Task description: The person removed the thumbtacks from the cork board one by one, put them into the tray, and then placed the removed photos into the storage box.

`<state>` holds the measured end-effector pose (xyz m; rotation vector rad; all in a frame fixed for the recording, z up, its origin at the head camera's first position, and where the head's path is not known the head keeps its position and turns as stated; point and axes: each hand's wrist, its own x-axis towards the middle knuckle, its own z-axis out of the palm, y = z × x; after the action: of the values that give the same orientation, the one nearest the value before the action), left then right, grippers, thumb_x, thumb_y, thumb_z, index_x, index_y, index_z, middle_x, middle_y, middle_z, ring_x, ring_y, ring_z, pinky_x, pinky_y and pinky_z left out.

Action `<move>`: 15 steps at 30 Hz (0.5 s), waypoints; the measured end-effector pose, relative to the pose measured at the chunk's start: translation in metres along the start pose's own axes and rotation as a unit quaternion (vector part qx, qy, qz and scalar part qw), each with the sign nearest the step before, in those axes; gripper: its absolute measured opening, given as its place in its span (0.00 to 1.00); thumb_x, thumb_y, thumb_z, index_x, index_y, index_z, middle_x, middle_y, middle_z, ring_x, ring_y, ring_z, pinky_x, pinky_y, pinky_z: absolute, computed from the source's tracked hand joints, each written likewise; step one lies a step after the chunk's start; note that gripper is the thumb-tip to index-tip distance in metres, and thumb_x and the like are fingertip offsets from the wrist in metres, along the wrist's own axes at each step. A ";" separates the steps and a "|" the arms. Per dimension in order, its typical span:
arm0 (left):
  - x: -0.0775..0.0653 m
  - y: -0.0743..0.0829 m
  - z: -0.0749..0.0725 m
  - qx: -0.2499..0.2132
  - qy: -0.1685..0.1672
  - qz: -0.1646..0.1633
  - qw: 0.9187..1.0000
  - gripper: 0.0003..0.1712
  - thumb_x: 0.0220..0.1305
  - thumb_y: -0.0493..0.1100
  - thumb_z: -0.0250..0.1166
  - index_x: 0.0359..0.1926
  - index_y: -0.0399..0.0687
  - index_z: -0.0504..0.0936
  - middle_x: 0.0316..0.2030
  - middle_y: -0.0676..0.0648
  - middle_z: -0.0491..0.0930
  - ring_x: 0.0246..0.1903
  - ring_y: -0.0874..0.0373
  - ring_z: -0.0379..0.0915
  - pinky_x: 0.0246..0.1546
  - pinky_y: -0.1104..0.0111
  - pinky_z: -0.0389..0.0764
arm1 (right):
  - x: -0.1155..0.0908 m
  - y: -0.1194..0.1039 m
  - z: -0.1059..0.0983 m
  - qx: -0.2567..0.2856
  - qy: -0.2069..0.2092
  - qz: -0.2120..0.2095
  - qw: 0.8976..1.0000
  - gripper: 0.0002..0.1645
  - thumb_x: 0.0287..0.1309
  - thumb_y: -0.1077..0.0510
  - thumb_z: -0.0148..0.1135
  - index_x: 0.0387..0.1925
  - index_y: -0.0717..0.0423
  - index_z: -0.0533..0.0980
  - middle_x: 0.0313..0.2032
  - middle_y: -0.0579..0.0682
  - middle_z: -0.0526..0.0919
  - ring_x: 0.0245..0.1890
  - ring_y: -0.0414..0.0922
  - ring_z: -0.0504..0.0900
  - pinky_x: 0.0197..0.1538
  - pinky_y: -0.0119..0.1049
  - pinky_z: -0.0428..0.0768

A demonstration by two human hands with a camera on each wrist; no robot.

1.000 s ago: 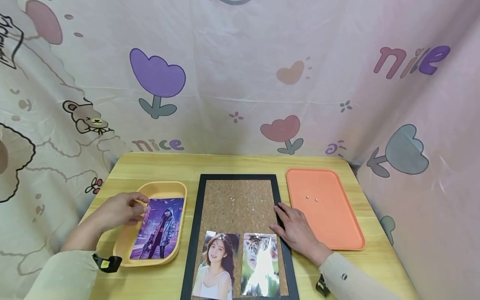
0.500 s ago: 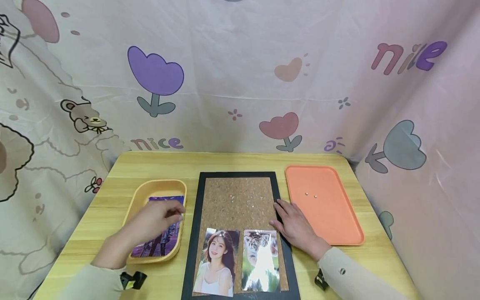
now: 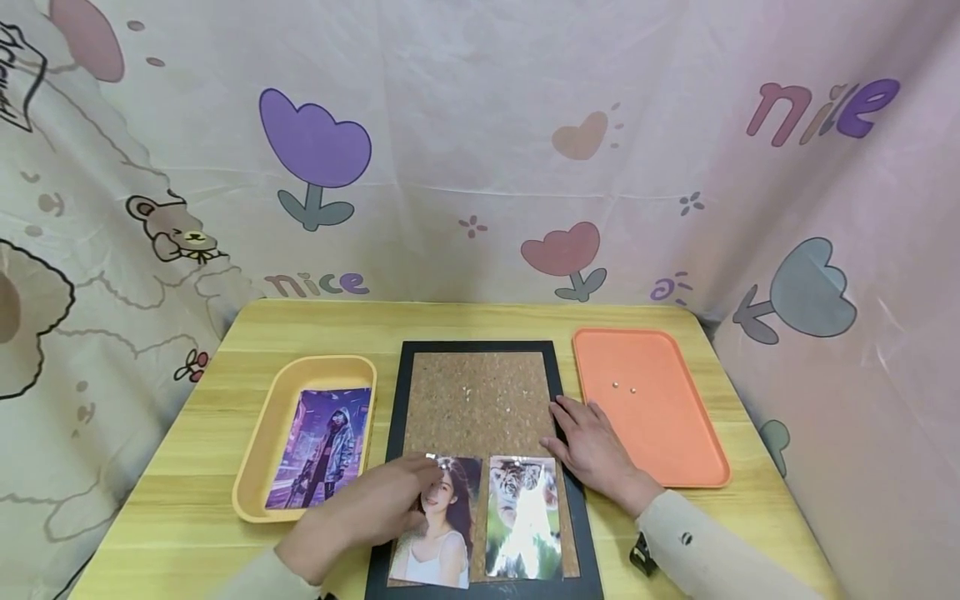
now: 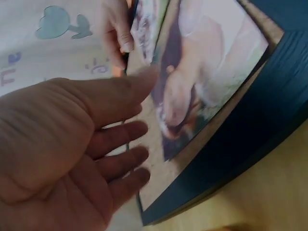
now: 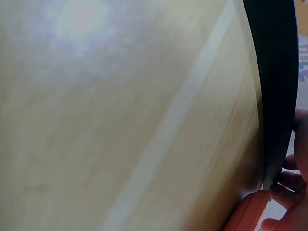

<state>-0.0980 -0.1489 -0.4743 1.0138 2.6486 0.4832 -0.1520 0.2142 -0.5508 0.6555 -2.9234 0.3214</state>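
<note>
A black-framed cork board (image 3: 480, 404) lies in the middle of the table, with two photos on its near half. My left hand (image 3: 371, 504) hovers at the upper left corner of the portrait photo (image 3: 442, 550) and overlaps it in the head view. In the left wrist view the fingers of that hand (image 4: 72, 139) are loosely bent, with nothing between them. Beside the portrait lies a tiger photo (image 3: 501, 533), bright with glare. My right hand (image 3: 600, 458) rests on the board's right frame edge, fingers spread; the right wrist view catches its fingertips against the black frame (image 5: 276, 86).
Left of the board, a yellow basket (image 3: 246, 492) holds a purple photo (image 3: 322, 450) of a hooded figure. An orange tray (image 3: 652, 442) on the right carries two small pins (image 3: 624, 387). A printed curtain (image 3: 450, 150) closes off the back and sides.
My left hand has moved right from the purple photo in the basket, across the board's left edge, to the portrait photo. That purple photo stays in the basket. My right hand keeps its place.
</note>
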 end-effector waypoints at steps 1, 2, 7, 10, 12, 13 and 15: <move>0.000 0.001 0.003 -0.002 -0.010 -0.005 1.000 0.39 0.58 0.48 0.79 0.68 0.36 0.79 0.68 0.37 0.78 0.71 0.39 0.71 0.72 0.48 0.72 | 0.000 0.000 0.000 -0.001 0.001 0.000 1.000 0.40 0.75 0.41 0.61 0.73 0.65 0.71 0.72 0.65 0.73 0.73 0.61 0.72 0.76 0.66 0.63; 0.001 0.001 0.006 -0.003 -0.021 -0.013 1.000 0.45 0.56 0.51 0.80 0.71 0.35 0.76 0.71 0.36 0.74 0.74 0.37 0.66 0.75 0.46 0.68 | 0.000 0.000 0.000 -0.002 0.003 0.001 1.000 0.39 0.74 0.41 0.62 0.73 0.65 0.71 0.72 0.65 0.73 0.72 0.61 0.72 0.76 0.66 0.63; 0.001 0.000 0.016 0.004 -0.049 -0.050 0.998 0.66 0.49 0.65 0.81 0.80 0.37 0.62 0.81 0.35 0.57 0.81 0.35 0.48 0.79 0.37 0.53 | 0.000 -0.001 0.001 -0.004 0.004 0.003 1.000 0.39 0.74 0.41 0.62 0.72 0.65 0.72 0.71 0.65 0.73 0.72 0.62 0.72 0.76 0.66 0.63; 0.002 -0.002 0.021 0.012 -0.045 -0.054 0.997 0.71 0.48 0.70 0.79 0.81 0.37 0.58 0.83 0.36 0.52 0.82 0.35 0.44 0.79 0.34 0.49 | 0.001 -0.001 0.000 -0.001 0.003 0.007 1.000 0.39 0.74 0.41 0.63 0.72 0.65 0.72 0.71 0.65 0.73 0.72 0.62 0.72 0.76 0.67 0.63; 0.002 -0.003 0.025 0.017 -0.041 -0.055 0.997 0.73 0.47 0.73 0.78 0.82 0.37 0.57 0.83 0.36 0.51 0.83 0.35 0.42 0.78 0.33 0.49 | 0.002 -0.002 -0.001 0.000 0.004 0.008 1.000 0.39 0.74 0.40 0.63 0.72 0.64 0.73 0.71 0.65 0.74 0.72 0.63 0.72 0.76 0.67 0.63; 0.001 -0.003 0.028 0.024 -0.039 -0.056 0.997 0.73 0.48 0.74 0.76 0.82 0.36 0.56 0.83 0.35 0.51 0.83 0.35 0.42 0.78 0.33 0.49 | 0.002 -0.002 -0.001 0.001 0.005 0.007 1.000 0.39 0.73 0.40 0.63 0.71 0.64 0.73 0.71 0.65 0.74 0.72 0.63 0.72 0.76 0.66 0.63; 0.001 -0.003 0.033 0.038 -0.032 -0.057 0.997 0.74 0.49 0.77 0.74 0.82 0.36 0.55 0.83 0.35 0.50 0.82 0.35 0.43 0.78 0.33 0.49 | 0.003 -0.002 -0.002 0.000 0.010 0.002 1.000 0.38 0.73 0.40 0.63 0.71 0.63 0.74 0.70 0.64 0.75 0.71 0.62 0.73 0.76 0.67 0.63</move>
<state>-0.0890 -0.1435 -0.5053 0.8766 2.6669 0.3221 -0.1536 0.2116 -0.5483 0.6432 -2.9058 0.3273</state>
